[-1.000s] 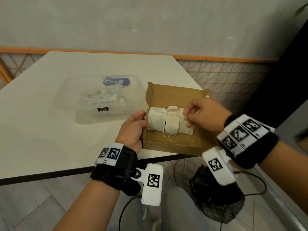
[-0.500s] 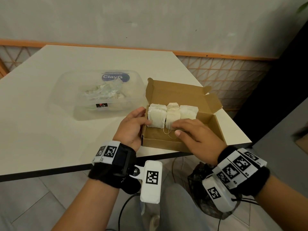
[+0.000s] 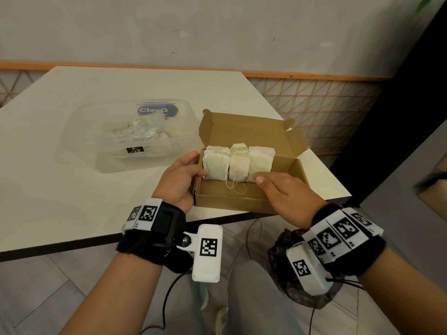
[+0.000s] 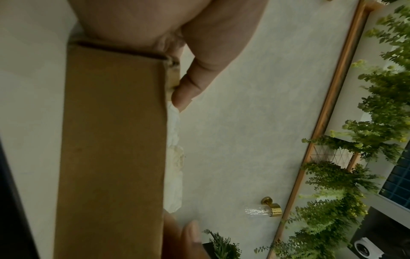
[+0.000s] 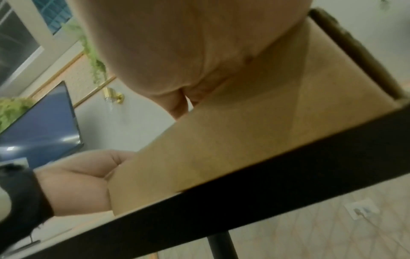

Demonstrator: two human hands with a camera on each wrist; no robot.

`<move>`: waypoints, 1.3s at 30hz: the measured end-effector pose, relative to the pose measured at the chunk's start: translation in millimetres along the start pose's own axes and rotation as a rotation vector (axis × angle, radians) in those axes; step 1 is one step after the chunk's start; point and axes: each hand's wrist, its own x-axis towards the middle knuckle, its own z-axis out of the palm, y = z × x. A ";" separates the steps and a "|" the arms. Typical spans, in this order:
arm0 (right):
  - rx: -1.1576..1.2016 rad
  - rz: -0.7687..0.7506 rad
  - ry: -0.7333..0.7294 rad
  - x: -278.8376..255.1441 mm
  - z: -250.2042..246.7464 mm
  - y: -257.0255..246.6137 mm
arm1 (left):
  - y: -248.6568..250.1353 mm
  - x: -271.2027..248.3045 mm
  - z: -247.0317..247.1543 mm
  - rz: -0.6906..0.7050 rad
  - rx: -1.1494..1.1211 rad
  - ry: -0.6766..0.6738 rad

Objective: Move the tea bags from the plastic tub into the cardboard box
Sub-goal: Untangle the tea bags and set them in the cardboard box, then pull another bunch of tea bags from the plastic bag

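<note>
so the right hand point(image 3: 287, 194) sits low center-right over the cardboard box's point(image 3: 244, 201) near wall, fingers flat and relaxed, holding nothing, while the left hand point(image 3: 181, 180) is clamped on the box's left end, thumb against the leftmost bag; three tea bags point(image 3: 238, 163) stand side by side inside, the plastic tub point(image 3: 79, 141) with more bags lies upper left, nearer the left hand imo

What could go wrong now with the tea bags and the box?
The cardboard box sits at the table edge; a push from the right hand may slide it off. The tea bags stand upright with free space in front and may tip forward. Their loose strings could snag on fingers.
</note>
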 end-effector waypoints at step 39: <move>0.106 -0.096 0.224 48.8 -60.4 -73.7 | 166.0 30.1 -84.6 -0.089 1.509 0.330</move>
